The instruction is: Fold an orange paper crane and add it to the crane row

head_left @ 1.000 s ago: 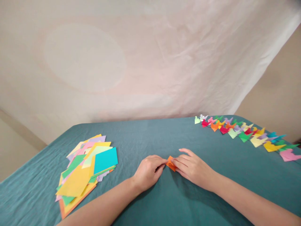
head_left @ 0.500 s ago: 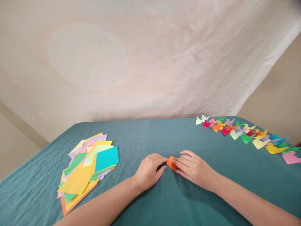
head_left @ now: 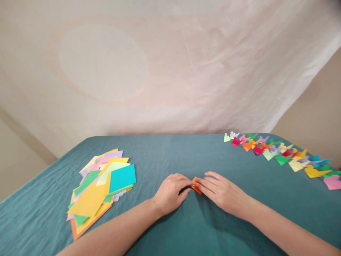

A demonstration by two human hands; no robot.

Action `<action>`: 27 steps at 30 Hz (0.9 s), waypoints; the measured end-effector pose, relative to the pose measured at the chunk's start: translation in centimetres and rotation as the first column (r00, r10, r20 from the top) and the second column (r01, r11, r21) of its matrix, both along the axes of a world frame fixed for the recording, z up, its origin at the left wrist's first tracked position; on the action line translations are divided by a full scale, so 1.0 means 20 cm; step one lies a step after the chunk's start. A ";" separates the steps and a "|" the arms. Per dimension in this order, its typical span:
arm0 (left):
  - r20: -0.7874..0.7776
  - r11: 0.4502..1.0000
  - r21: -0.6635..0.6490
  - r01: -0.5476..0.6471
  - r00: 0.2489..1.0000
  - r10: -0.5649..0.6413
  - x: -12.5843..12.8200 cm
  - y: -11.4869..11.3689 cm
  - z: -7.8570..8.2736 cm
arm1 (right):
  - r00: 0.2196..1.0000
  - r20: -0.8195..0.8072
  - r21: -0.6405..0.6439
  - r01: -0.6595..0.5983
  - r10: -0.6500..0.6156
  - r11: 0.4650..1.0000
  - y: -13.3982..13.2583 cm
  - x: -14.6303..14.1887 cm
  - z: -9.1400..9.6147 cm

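Observation:
A small folded piece of orange origami paper lies on the green cloth between my two hands, partly hidden by fingers. My left hand pinches its left corner, index finger on top and thumb just below. From the other side, my right hand presses its fingertips onto the paper's right part, with one finger raised a little. Both wrists rest low, close to the cloth.
A loose pile of coloured paper sheets lies on the left, a blue sheet at its right edge. Rows of small folded paper birds stand at the back right. The green tablecloth ends at a pale hanging sheet.
The orange paper now looks narrower, its left part folded over toward the right. My left fingertips have shifted slightly right onto it. The view has moved slightly.

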State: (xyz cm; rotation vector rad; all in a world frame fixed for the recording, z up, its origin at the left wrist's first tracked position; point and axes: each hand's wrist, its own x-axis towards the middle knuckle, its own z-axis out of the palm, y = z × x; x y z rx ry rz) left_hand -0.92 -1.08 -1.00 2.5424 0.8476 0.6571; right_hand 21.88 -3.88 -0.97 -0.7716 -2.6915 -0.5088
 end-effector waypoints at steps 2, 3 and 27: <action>-0.006 1.000 0.000 0.007 1.000 -0.007 0.00 0.00 0.00 | 1.000 -0.015 -0.006 -0.005 0.005 1.000 0.00 -0.01 -0.02; -0.008 1.000 -0.001 0.010 1.000 -0.010 0.00 0.00 0.01 | 1.000 -0.028 -0.014 -0.006 0.006 1.000 0.00 -0.01 -0.03; 0.386 0.848 -0.520 0.098 0.913 0.131 0.00 -0.01 0.07 | 0.718 -0.589 -0.629 -0.118 -0.372 0.768 -0.13 -0.12 0.03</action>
